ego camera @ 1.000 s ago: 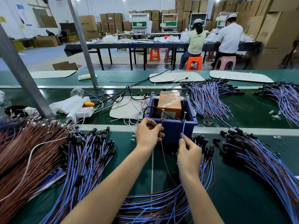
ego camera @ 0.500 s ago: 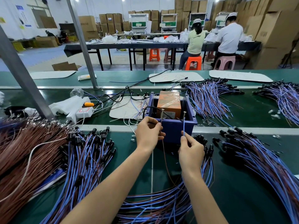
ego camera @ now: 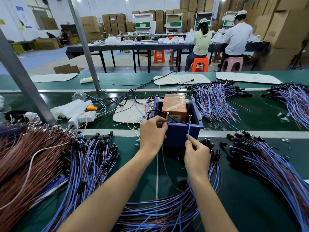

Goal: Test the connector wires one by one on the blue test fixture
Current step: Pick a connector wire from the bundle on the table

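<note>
**Head view: two wire ends held up to the blue box**

Head view looks down on a green bench (ego camera: pixel 250 190) with the blue box (ego camera: pixel 182 133) standing at its middle, just beyond both hands. An orange block (ego camera: pixel 174 106) sits inside the box, and two metal pins stand upright at its near wall, the left pin (ego camera: pixel 167 117) and the right pin (ego camera: pixel 190 118).

The left hand (ego camera: pixel 153 133) is raised to the box's near left corner. Its grip is pressed together on the end of a brown wire (ego camera: pixel 164 161), with the fingertips at the foot of the left pin. The wire trails down from under the hand towards the person. Whether its end touches the pin cannot be told.

The right hand (ego camera: pixel 197 153) sits in front of the box's near wall. Its grip pinches a thin blue wire (ego camera: pixel 189 131) between thumb and forefinger. The wire stands nearly upright, and its tip reaches up to the right pin.

Heaps of wire lie all around: a brown heap (ego camera: pixel 25 156) at far left, a blue heap (ego camera: pixel 87 158) beside it, a near heap (ego camera: pixel 167 211) between the forearms, and a right heap (ego camera: pixel 267 164). A white power strip (ego camera: pixel 83 117) lies left of the box. Two people sit on stools at a far table, backs turned.
</note>
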Action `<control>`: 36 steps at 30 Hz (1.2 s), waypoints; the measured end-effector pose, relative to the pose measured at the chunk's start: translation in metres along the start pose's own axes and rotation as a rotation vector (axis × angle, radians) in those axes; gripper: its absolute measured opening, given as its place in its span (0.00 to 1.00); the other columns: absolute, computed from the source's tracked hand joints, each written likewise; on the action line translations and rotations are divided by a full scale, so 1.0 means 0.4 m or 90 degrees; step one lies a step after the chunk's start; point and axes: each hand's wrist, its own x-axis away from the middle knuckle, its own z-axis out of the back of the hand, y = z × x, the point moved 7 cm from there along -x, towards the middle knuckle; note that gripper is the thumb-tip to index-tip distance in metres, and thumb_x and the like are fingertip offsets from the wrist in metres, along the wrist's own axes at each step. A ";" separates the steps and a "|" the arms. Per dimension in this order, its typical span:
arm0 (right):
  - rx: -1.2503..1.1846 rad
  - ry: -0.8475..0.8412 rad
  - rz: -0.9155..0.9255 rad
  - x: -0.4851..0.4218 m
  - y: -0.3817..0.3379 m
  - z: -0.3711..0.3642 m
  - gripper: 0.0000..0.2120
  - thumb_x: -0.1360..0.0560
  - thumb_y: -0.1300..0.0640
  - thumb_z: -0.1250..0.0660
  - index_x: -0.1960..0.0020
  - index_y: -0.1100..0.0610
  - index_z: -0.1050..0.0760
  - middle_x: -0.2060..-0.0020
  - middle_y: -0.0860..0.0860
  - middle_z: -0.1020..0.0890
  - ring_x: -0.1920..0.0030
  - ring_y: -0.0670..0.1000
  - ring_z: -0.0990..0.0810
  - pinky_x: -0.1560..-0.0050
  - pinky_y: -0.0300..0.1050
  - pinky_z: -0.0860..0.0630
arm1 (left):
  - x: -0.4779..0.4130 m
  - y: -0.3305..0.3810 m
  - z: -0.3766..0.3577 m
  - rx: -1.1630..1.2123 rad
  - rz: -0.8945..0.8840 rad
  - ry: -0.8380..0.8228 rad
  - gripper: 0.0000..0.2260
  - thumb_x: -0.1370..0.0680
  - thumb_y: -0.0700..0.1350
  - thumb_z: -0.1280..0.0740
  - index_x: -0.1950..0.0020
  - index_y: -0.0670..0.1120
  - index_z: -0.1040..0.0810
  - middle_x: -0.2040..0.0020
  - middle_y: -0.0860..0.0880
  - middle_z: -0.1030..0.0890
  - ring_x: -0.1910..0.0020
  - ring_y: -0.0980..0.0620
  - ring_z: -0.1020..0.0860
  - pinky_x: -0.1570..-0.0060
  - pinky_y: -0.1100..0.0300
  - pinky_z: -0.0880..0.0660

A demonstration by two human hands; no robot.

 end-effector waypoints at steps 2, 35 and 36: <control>0.003 -0.004 -0.003 0.003 0.001 -0.001 0.15 0.21 0.61 0.40 0.36 0.57 0.23 0.85 0.41 0.31 0.82 0.43 0.38 0.80 0.33 0.40 | -0.005 0.002 0.003 -0.013 -0.002 -0.003 0.05 0.24 0.40 0.33 0.59 0.48 0.21 0.71 0.53 0.22 0.80 0.59 0.25 0.74 0.69 0.27; 0.003 -0.037 0.002 0.043 -0.035 0.010 0.13 0.20 0.61 0.40 0.39 0.54 0.21 0.76 0.47 0.27 0.77 0.42 0.33 0.74 0.34 0.34 | -0.005 0.016 0.011 -0.066 -0.057 -0.049 0.03 0.22 0.42 0.34 0.55 0.47 0.23 0.67 0.51 0.22 0.78 0.57 0.22 0.74 0.66 0.26; -0.007 -0.059 0.007 0.060 -0.040 0.015 0.12 0.20 0.61 0.39 0.41 0.53 0.20 0.74 0.49 0.25 0.74 0.43 0.29 0.70 0.36 0.30 | 0.009 0.011 0.020 -0.020 -0.033 -0.059 0.02 0.22 0.40 0.34 0.54 0.46 0.23 0.67 0.51 0.21 0.77 0.55 0.22 0.75 0.62 0.24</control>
